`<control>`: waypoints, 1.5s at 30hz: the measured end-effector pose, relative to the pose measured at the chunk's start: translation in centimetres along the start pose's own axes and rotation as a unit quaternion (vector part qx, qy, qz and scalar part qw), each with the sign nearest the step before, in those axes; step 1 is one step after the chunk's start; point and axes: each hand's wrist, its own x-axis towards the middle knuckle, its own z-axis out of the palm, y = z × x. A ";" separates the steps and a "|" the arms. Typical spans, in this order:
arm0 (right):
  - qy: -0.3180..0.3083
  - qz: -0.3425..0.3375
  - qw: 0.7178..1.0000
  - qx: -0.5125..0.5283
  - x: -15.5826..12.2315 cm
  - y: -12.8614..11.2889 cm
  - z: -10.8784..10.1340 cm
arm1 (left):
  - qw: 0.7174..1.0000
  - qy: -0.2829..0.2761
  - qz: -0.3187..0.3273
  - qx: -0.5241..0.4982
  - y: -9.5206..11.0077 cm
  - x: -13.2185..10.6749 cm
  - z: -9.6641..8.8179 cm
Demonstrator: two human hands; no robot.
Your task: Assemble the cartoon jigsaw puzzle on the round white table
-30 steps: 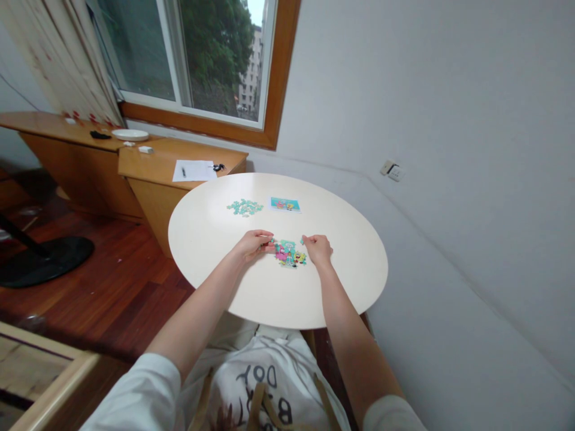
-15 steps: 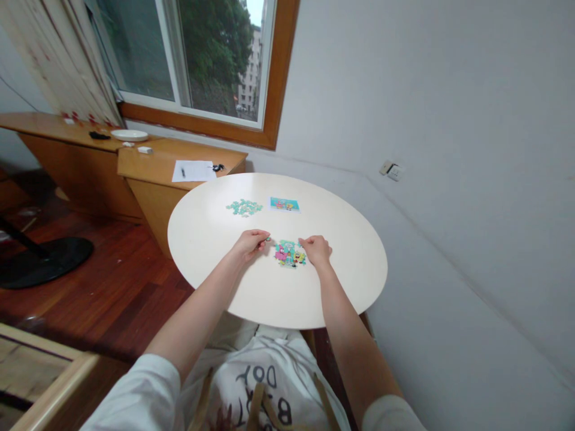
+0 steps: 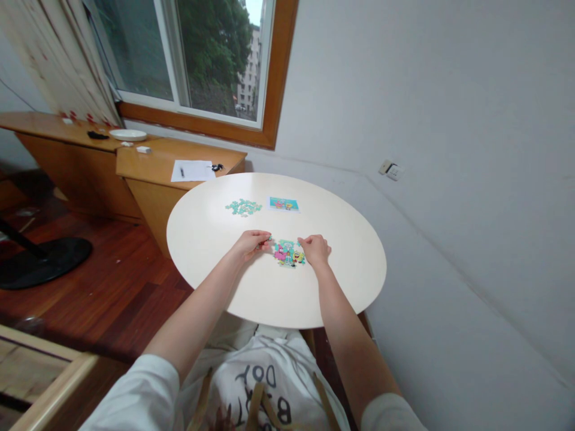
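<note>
A partly joined jigsaw puzzle [image 3: 288,254] with pink, yellow and teal cartoon figures lies flat on the white oval table [image 3: 278,305]. Just left of its upper edge, my left hand [image 3: 254,244] pinches a small teal puzzle piece [image 3: 270,237] between thumb and fingers. My right hand [image 3: 316,248] is at the puzzle's upper right corner, its fingers closed at a bit of teal there. Whether that bit is loose or joined to the rest, I cannot tell.
Loose teal pieces [image 3: 244,207] are spread at the table's far left. Beside them lies a picture card [image 3: 284,204] with the same figures. A wooden cabinet [image 3: 179,157] with a paper sheet [image 3: 193,170] adjoins the table, and a wall stands to the right.
My left hand has edged slightly right with its piece, closer to the puzzle. The right hand stays almost in place at the corner.
</note>
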 end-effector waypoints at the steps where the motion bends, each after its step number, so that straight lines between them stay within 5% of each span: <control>1: 0.005 -0.001 1.000 0.002 0.0 0.1 0.1 | 1.000 0.001 0.000 0.000 0.0 -0.1 0.0; 8: 0.009 0.017 0.992 0.125 0.2 0.1 0.1 | 1.000 0.019 0.023 0.002 0.1 0.0 -0.1; 16: -0.007 -0.067 0.933 0.353 -0.8 -1.7 0.9 | 0.998 0.004 0.043 -0.035 -0.2 0.8 -0.6; 45: -0.095 -0.100 0.894 0.426 -1.2 -2.5 1.8 | 0.999 0.030 0.012 -0.010 -0.2 0.8 -0.7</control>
